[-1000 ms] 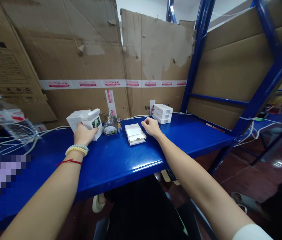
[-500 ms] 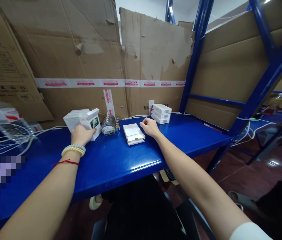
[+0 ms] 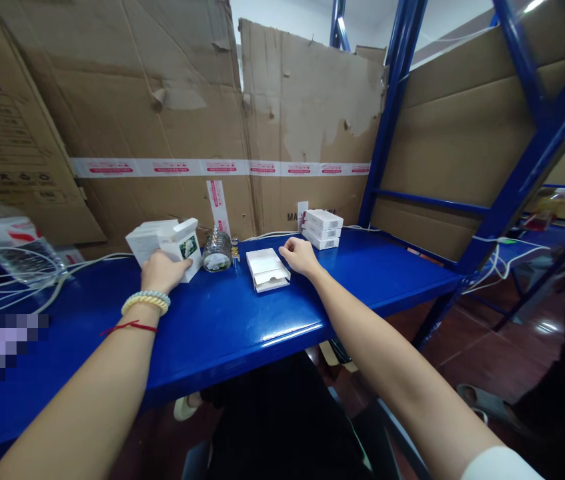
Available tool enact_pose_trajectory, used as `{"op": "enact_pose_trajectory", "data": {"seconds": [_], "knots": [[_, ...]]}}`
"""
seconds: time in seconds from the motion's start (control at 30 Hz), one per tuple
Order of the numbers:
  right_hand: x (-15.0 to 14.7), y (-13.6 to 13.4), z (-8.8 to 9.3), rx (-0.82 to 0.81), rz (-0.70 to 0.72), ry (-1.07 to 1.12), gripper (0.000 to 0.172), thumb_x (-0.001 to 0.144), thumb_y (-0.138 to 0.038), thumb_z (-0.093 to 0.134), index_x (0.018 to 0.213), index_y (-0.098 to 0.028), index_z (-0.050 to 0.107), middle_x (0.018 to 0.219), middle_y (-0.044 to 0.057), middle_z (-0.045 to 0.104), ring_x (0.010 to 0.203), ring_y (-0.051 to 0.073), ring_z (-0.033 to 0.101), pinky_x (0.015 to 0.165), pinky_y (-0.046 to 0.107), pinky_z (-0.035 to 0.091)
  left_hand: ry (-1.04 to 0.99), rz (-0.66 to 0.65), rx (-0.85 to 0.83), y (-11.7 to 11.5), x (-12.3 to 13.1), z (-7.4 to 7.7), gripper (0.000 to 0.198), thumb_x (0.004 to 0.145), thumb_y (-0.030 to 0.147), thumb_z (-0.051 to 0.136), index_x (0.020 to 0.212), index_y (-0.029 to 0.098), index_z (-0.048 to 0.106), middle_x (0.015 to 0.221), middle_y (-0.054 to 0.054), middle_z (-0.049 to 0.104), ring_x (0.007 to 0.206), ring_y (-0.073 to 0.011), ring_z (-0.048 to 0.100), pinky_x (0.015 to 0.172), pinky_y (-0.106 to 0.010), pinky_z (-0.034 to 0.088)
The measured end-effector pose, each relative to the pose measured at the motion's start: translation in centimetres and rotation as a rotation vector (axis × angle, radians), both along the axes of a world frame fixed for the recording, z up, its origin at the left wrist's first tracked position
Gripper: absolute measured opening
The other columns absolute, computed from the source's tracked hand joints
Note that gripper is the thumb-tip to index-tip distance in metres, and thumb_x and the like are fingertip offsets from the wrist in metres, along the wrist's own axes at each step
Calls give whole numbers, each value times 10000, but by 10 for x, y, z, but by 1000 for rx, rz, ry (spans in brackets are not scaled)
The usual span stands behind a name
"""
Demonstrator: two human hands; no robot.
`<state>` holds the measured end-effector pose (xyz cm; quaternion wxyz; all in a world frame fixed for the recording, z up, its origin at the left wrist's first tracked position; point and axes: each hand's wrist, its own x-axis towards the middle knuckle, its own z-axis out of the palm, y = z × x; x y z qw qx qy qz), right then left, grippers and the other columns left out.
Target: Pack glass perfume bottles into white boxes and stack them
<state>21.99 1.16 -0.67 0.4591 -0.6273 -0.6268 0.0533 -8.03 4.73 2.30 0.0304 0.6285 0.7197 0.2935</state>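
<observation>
In the head view, the large brown carton (image 3: 2,133) at the left is showing a bold "6" with a dark block beside it; its finer lines and handling symbols are being too small to read. The cardboard backing (image 3: 172,100) is bearing "MA" and, further right, "NA", with a white strip and stacked boxes interrupting the line. The packing tape (image 3: 169,167) across it is repeating red printing that cannot be made out. Barcodes are showing on the stack of three white boxes (image 3: 323,223), and a red-and-white label is wrapping the tilted plastic bottle (image 3: 9,233). The left hand (image 3: 159,272), coiled bands and a red string circling its wrist, is pinching the upright white boxes (image 3: 152,235), thumb lying on the front one beside its white-flower picture. A ribbed, round object (image 3: 217,253) is sitting just right of them. The right hand (image 3: 299,256) is resting with fingers curled in, thumb and forefinger pressed together, arm reaching diagonally inward. Just left of it, a flat white box (image 3: 265,263) is lying on the blue table (image 3: 202,327), its near end standing open.
</observation>
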Motion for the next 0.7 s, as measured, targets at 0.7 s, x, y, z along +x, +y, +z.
{"op": "enact_pose_trajectory", "data": {"seconds": [0.7], "knots": [[15,2,4,128,-120,182,170,786,-292,443,643,-217,494,666,12,609,671,172,530,670,282,366,-90,-9,20,1,-3,-6,491,652,365,696,1042,66,671,1090,-227,682,1062,-383,626,876,-435,512]]}}
